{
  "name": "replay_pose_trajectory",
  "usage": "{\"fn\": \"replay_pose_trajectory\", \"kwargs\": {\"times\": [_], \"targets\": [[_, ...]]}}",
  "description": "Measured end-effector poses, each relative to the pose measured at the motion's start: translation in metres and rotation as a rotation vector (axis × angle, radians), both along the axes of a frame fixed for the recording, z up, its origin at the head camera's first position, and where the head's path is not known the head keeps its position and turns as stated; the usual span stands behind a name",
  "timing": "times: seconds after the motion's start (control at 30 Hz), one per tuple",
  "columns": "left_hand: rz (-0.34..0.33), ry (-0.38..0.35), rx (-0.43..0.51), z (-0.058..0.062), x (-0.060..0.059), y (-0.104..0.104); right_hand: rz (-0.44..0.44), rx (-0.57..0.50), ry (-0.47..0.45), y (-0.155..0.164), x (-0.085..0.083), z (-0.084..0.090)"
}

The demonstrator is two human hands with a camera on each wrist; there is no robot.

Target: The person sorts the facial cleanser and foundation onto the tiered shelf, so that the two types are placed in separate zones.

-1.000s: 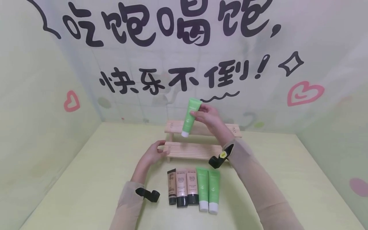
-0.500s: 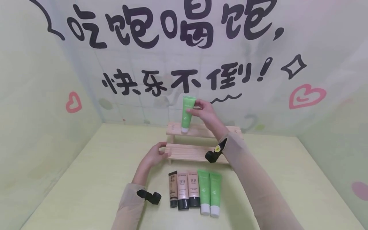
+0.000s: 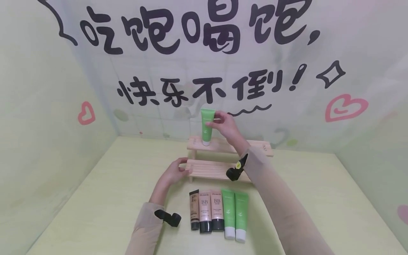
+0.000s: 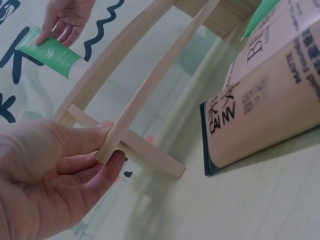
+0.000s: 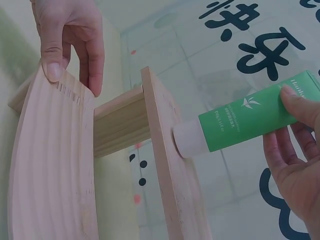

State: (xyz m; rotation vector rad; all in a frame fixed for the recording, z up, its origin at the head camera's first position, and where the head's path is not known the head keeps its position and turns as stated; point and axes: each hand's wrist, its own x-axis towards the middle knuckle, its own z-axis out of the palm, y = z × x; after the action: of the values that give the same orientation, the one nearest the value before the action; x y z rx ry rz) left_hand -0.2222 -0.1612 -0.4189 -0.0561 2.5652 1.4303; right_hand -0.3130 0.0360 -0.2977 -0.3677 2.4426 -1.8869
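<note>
A: What is shown from the head camera?

B: A green tube (image 3: 207,126) is held upright by the right hand (image 3: 223,125), pinched near its top between thumb and fingers. Its white cap is set down on the upper step of a small wooden rack (image 3: 223,159), towards the left end. The left end of the lower step is gripped by the left hand (image 3: 173,173). In front of the rack, five tubes are laid side by side on the table (image 3: 111,198): a slim brown tube (image 3: 194,209), two beige tubes (image 3: 210,211) with black caps, and two green tubes (image 3: 235,219) with white caps. Black writing and pink hearts are seen on the wall (image 3: 318,53) behind.

A: And from the left wrist?

B: The end of a wooden slat (image 4: 145,100) is clasped between the thumb and curled fingers (image 4: 100,172) of the left hand (image 4: 47,175). The right hand (image 4: 67,17) is seen far off, closed around the green tube (image 4: 52,52). The beige tubes (image 4: 270,95) are lying close by on the right.

A: And from the right wrist?

B: The green tube (image 5: 250,117) is grasped by the right hand (image 5: 295,150), with its cap pressed against the upper board (image 5: 170,170). The corner of the lower board (image 5: 50,165) is pinched by the left hand (image 5: 70,35).
</note>
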Motion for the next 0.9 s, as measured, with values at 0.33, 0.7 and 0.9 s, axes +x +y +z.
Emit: {"fn": "replay_pose_trajectory", "kwargs": {"times": [0.33, 0.7, 0.9], "targets": [[0.005, 0.003, -0.04, 0.006, -0.001, -0.004, 0.076, 0.029, 0.035, 0.001, 0.0, -0.003], [-0.015, 0.009, 0.0, 0.005, 0.0, 0.0, 0.075, 0.038, 0.012, 0.009, 0.001, -0.02], [-0.013, 0.006, 0.006, 0.004, 0.0, 0.001, 0.111, 0.04, 0.027, 0.01, 0.002, -0.021]]}}
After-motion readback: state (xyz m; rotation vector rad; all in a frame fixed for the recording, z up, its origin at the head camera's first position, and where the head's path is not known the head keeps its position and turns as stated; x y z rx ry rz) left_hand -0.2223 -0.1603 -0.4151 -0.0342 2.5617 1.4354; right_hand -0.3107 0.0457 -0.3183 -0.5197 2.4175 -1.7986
